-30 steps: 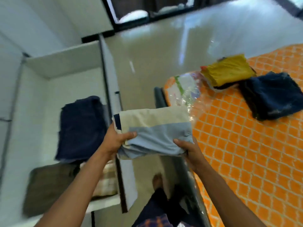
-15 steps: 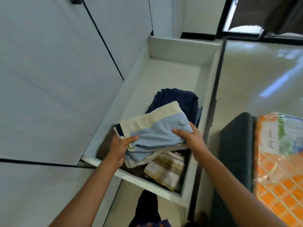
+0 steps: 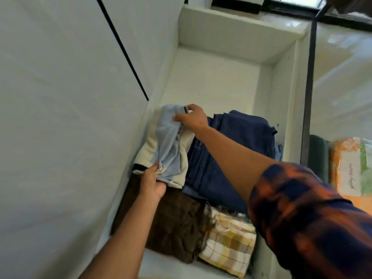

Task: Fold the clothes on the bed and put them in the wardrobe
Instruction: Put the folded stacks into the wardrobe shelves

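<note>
The blue and cream shirt [image 3: 169,150] lies folded on the wardrobe shelf [image 3: 211,81], against the shelf's left wall, its long side running from six o'clock to twelve o'clock. Both hands hold it. The left hand [image 3: 152,183] grips the near end at six o'clock, thumb on top and fingers curled under the hem. The right hand [image 3: 193,117] pinches the far end at twelve o'clock, where the blue cloth bunches up between thumb and fingers. The right arm reaches across from four o'clock in a dark plaid sleeve [image 3: 312,218] with orange patches.

At three o'clock of the shirt, touching it, sits a pile of dark blue jeans [image 3: 231,154], which fills the shelf across to the right wall. At six o'clock of the shirt, under the left wrist, lies a crumpled brown garment [image 3: 177,222]; whether the shirt's near end rests on it cannot be told. Just beside the brown garment, at its three o'clock, is a folded yellow and white checked cloth [image 3: 227,244] near the shelf's front edge. The far half of the shelf shows bare white board.

A white wardrobe door [image 3: 70,97] fills the view at nine o'clock. At three o'clock, beyond the wardrobe's dark edge, stands the bed [image 3: 340,158], its orange cover under clear plastic, with glossy floor [image 3: 342,77] behind it.
</note>
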